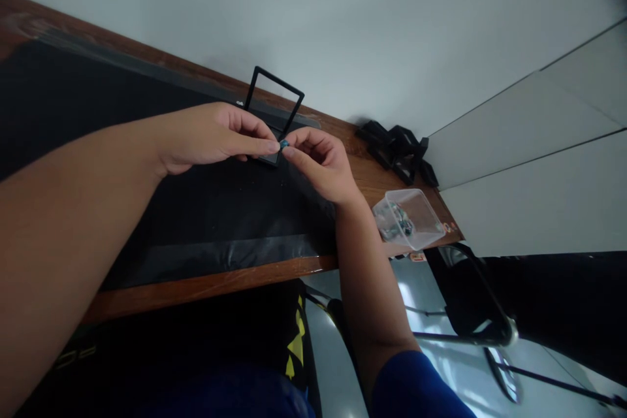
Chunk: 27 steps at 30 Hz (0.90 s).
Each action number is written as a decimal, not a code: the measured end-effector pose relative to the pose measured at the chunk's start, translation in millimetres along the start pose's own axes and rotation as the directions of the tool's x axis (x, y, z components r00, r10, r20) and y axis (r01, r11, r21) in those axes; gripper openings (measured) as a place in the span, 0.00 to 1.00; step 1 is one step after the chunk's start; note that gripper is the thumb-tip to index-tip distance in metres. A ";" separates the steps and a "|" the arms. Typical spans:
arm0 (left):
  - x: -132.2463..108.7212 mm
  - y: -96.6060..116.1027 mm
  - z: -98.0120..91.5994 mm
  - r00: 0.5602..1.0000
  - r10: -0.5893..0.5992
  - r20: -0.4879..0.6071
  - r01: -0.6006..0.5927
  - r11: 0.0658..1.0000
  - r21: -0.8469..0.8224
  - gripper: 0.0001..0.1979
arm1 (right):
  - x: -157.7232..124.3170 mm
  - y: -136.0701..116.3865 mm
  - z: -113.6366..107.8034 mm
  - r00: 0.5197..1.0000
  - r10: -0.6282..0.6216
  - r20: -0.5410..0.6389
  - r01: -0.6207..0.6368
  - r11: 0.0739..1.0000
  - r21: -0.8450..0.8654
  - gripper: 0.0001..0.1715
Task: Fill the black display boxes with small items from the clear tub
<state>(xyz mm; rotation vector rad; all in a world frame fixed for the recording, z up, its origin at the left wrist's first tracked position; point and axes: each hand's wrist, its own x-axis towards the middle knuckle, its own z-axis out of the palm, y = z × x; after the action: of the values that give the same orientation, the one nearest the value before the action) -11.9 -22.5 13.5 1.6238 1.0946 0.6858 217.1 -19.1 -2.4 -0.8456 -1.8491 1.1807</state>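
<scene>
Left hand (210,137) and right hand (323,166) both pinch one blue bead (284,143), fingertips meeting above the black mat (206,209). Black frame (274,101) stands at 12 o'clock. Clear tub (431,215), 4 o'clock, holds more beads. Judged early: no finished work visible.

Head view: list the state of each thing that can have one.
left hand: shut on the blue bead
right hand: shut on the same bead
blue bead: pinched between both hands' fingertips
black frame: standing upright, empty
clear tub: open, some beads inside
black parts: heaped together
</scene>
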 end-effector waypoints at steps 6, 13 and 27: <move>1.6 -1.7 -0.5 1.000 -0.001 -0.004 0.001 1.000 -0.010 0.19 | -0.6 2.2 -0.6 1.000 -0.029 -0.011 0.029 1.000 -0.002 0.28; 5.2 -5.8 -1.3 1.000 -0.008 -0.028 0.008 1.000 -0.012 0.19 | -0.1 9.9 -1.7 0.999 -0.035 -0.016 0.035 0.999 -0.031 0.29; 7.4 -9.0 -0.4 0.999 -0.026 -0.019 0.027 0.998 0.054 0.20 | -2.6 8.2 -2.2 0.999 -0.045 0.005 0.045 0.992 -0.117 0.26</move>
<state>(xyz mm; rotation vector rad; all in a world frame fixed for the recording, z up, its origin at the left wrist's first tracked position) -12.1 -15.0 4.6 1.6488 1.1544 0.6600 221.3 -17.4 -10.1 -0.8624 -1.9447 1.0539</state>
